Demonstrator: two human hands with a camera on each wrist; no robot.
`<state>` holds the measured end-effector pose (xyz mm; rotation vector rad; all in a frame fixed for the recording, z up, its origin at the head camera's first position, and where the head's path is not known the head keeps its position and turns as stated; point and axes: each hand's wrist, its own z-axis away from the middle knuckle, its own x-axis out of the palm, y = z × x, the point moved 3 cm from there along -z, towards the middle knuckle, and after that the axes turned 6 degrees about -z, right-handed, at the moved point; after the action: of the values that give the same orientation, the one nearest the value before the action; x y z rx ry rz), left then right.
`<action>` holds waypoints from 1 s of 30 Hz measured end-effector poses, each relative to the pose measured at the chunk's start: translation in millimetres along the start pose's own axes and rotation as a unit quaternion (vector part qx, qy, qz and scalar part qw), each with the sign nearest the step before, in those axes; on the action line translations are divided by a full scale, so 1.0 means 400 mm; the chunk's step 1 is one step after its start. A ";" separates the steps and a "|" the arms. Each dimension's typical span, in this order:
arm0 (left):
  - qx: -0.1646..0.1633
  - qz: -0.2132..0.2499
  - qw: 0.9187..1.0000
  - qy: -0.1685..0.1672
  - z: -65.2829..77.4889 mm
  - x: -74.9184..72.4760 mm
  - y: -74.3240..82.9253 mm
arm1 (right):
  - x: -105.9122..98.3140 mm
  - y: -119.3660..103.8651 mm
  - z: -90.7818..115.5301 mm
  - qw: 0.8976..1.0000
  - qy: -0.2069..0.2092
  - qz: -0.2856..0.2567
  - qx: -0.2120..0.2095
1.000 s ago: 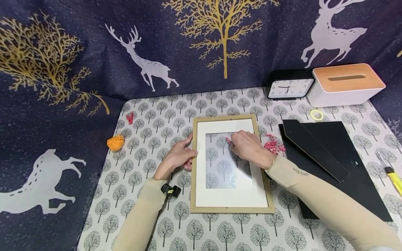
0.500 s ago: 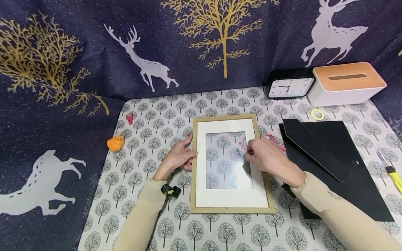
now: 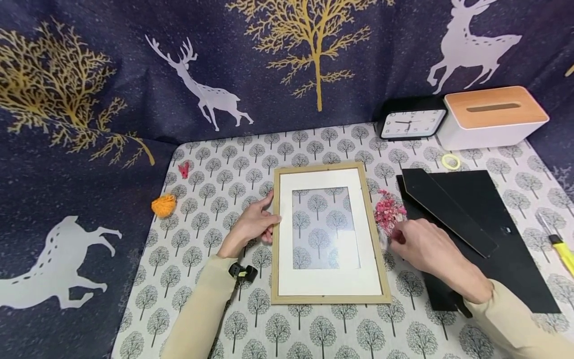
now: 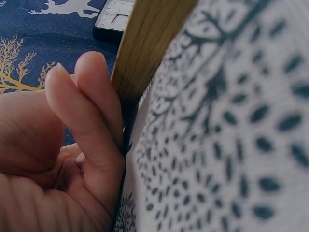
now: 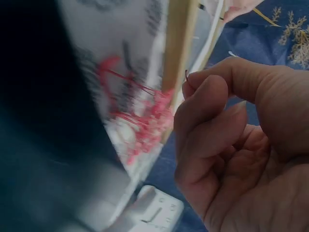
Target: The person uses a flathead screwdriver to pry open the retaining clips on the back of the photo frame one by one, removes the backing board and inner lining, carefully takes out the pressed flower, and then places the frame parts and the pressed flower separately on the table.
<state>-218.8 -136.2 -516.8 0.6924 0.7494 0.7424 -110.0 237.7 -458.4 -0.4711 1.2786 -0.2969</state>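
A light wooden picture frame [image 3: 332, 300] with a white mat lies flat on the table; the tablecloth's pattern shows through the mat's opening. At the frame's left edge, my left hand [image 3: 254, 223] holds it, thumb over the rim and fingers along the side. A bunch of pink dried flowers [image 3: 388, 209] lies just right of the frame. Beside it is my right hand [image 3: 421, 247], thumb and forefinger pinching a thin red flower stem [image 5: 187, 75], its tip showing in the right wrist view. Curled fingers hide the rest of that stem.
Black backing boards [image 3: 475, 224] lie to the right, with a yellow utility knife [image 3: 562, 252] beyond. At the back stand a clock [image 3: 412, 123] and a tissue box [image 3: 495, 117], a yellow ring [image 3: 450, 161] before them. Orange yarn [image 3: 164, 205] and a red clip [image 3: 184, 169] lie left.
My right hand has moved right, from over the frame's opening to beside the pink flowers, taking the sprig it pinched out of the opening. My left hand stays at the frame's left edge.
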 end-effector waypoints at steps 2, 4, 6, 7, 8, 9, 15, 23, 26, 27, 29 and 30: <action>-0.002 0.000 1.000 0.000 0.001 0.000 0.001 | 0.011 0.011 0.004 1.000 -0.012 0.003 0.005; -0.002 -0.001 1.000 0.001 0.003 0.000 0.003 | 0.020 0.019 0.005 1.000 -0.022 0.004 0.010; -0.001 -0.001 1.000 0.000 0.005 0.000 0.006 | 0.028 0.024 0.004 0.999 -0.028 0.007 0.015; 0.000 -0.003 1.000 0.000 0.006 0.001 0.007 | 0.031 0.026 0.003 0.999 -0.029 0.009 0.016; 0.002 -0.004 1.000 0.001 0.007 0.001 0.008 | 0.033 0.027 0.002 0.999 -0.031 0.011 0.017; 0.002 -0.003 1.000 0.001 0.009 0.001 0.009 | 0.035 0.028 0.001 0.999 -0.032 0.012 0.018; 0.006 -0.004 1.000 0.002 0.010 0.001 0.010 | 0.043 0.031 -0.003 0.999 -0.038 0.015 0.019; 0.005 0.003 1.000 -0.001 0.011 0.003 0.010 | 0.042 0.026 0.001 0.999 -0.041 0.014 0.016; 0.004 0.005 1.000 -0.001 0.011 0.003 0.011 | 0.038 0.021 0.004 0.999 -0.040 0.016 0.015; 0.005 0.005 1.000 0.000 0.011 0.002 0.011 | 0.035 0.019 0.005 0.999 -0.039 0.017 0.014; 0.005 0.005 1.000 0.001 0.011 0.002 0.010 | 0.029 0.014 0.008 0.999 -0.039 0.015 0.014; 0.005 0.004 1.000 0.001 0.011 0.002 0.010 | 0.025 0.011 0.009 0.999 -0.039 0.011 0.013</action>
<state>-216.4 -134.6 -511.6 0.7043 0.7535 0.7470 -104.1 237.6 -468.2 -0.4432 1.2019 -0.2738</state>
